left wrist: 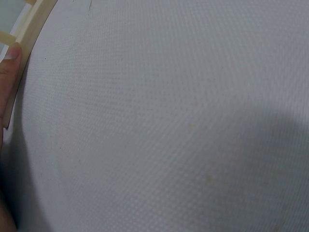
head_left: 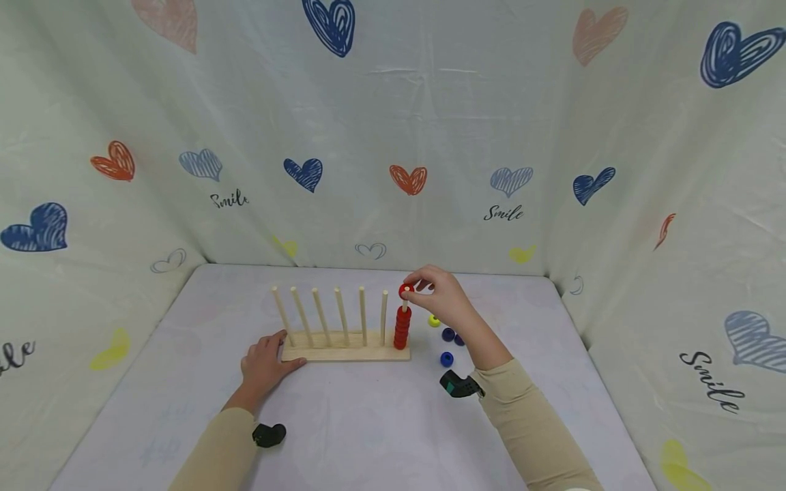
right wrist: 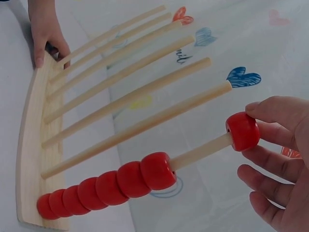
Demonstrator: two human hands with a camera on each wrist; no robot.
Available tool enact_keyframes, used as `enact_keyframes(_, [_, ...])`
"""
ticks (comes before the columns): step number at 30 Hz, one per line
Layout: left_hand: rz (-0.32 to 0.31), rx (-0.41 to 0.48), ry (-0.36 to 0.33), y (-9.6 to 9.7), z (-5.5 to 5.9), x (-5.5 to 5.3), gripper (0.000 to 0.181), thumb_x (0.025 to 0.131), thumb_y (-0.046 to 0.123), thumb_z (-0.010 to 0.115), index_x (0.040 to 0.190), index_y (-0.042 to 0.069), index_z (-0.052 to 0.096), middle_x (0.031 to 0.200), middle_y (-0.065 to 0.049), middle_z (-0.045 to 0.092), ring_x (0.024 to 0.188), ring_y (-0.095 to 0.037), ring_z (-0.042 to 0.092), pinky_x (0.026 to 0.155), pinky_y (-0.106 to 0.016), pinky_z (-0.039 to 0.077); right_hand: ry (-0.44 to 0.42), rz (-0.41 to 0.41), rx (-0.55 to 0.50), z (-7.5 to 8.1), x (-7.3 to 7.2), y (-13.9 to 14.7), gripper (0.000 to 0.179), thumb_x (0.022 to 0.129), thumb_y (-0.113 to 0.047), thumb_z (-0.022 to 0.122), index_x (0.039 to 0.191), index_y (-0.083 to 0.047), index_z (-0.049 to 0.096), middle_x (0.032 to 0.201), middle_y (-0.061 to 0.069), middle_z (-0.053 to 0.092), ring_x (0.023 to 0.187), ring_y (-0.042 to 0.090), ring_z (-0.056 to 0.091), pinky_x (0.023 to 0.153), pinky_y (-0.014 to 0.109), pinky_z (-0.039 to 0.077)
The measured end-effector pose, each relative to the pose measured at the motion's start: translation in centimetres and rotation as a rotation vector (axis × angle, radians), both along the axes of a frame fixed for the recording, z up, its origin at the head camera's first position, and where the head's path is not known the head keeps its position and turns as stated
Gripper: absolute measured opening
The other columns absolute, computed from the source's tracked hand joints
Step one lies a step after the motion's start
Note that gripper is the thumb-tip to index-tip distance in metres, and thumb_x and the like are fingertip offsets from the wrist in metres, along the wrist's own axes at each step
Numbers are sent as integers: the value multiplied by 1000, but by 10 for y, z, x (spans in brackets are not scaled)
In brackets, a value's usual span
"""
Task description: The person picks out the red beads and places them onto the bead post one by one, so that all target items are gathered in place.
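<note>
A wooden peg stand [head_left: 350,354] with several upright pegs stands on the table. My left hand [head_left: 263,361] grips its left end, thumb along the front and fingers behind; the left wrist view catches only a thumb [left wrist: 10,72] against the wood. Several red beads [right wrist: 116,186] are stacked on the rightmost peg, from the base to past its middle. Above them my right hand [right wrist: 282,159] pinches one more red bead [right wrist: 244,131] between thumb and fingers. That bead sits at the tip of the same peg, apart from the stack. The other pegs [right wrist: 140,128] carry no beads.
Right of the stand, below my right forearm, lie a yellow bead [head_left: 434,320], a dark blue bead [head_left: 448,334] with another beside it, and a brighter blue bead [head_left: 447,359]. A white cloth with printed hearts [head_left: 408,180] hangs behind the white table [head_left: 356,423].
</note>
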State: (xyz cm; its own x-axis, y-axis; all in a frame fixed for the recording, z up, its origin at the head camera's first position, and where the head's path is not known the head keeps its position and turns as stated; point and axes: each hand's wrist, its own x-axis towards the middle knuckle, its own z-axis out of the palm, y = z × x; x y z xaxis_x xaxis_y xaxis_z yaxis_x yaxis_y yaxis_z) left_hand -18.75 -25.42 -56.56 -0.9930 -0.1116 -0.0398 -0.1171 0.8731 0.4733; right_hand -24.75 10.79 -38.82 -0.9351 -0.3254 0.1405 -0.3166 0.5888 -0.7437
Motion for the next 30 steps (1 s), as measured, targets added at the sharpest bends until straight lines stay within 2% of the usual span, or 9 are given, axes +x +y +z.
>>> enact_keyframes(9, [7, -4, 8, 0, -1, 0, 89, 79, 52, 75, 143, 1, 40, 133, -27, 43, 120, -49, 38, 90, -61, 31, -6, -1, 1, 0, 0, -1, 21, 88, -23, 74, 107, -14, 71, 106, -2, 63, 99, 20, 55, 84, 39, 49])
enact_keyframes(30, [8, -1, -10, 3, 4, 1, 89, 80, 49, 76, 144, -1, 39, 134, -29, 43, 120, -50, 38, 90, -61, 31, 3, 8, 2, -3, 0, 6, 21, 89, -25, 73, 106, -14, 71, 106, -3, 63, 97, 19, 56, 84, 38, 49])
